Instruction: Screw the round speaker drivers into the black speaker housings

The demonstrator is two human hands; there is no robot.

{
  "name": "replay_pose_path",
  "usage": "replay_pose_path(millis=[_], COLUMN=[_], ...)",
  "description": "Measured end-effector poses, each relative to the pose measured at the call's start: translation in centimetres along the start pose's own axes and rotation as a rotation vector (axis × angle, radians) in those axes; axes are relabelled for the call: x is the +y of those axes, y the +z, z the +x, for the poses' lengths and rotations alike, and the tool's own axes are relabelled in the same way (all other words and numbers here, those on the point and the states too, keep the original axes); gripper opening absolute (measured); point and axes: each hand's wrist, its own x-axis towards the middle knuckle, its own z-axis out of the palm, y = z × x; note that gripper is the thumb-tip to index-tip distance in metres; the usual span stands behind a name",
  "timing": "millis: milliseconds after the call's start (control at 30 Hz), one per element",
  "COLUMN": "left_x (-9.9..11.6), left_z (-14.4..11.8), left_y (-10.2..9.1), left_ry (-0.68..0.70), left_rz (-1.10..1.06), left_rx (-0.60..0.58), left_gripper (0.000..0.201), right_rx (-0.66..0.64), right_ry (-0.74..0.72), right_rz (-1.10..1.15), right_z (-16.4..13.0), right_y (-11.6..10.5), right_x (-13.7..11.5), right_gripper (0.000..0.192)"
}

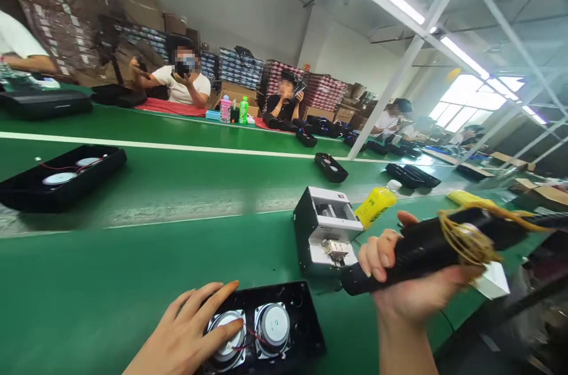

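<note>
In front of me on the green bench lies an open black speaker box (306, 327). Two round silver speaker drivers sit in it, the right one (275, 326) in full view with thin red and black wires beside it. My left hand (193, 325) rests over the box's left part, fingers spread, partly covering the left driver (224, 348). Raised at the right, my right hand (412, 280) is wrapped round a black electric screwdriver (426, 245), tilted with its narrow end toward the lower left. Yellow rubber bands (468, 239) are bunched around its body.
A white and black screw feeder (328, 233) stands beyond the box, with a yellow drink bottle (377, 203) behind it. More speaker boxes lie farther off, one at left (62, 177), another near the middle (331, 167). Several people sit across the bench before stacked cartons.
</note>
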Motion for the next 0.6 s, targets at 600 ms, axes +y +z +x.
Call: replay_pose_path(millis=[600], left_x=[2.7], left_z=[2.1], left_y=[-4.9], left_ry=[-0.222], left_rz=[-0.285], left_rx=[-0.332], left_gripper=[0.062], right_rx=[-0.273], right_ry=[0.227], right_rz=[0.265], right_z=[-10.3], right_y=[5.2], right_x=[3.4], right_gripper=[0.066])
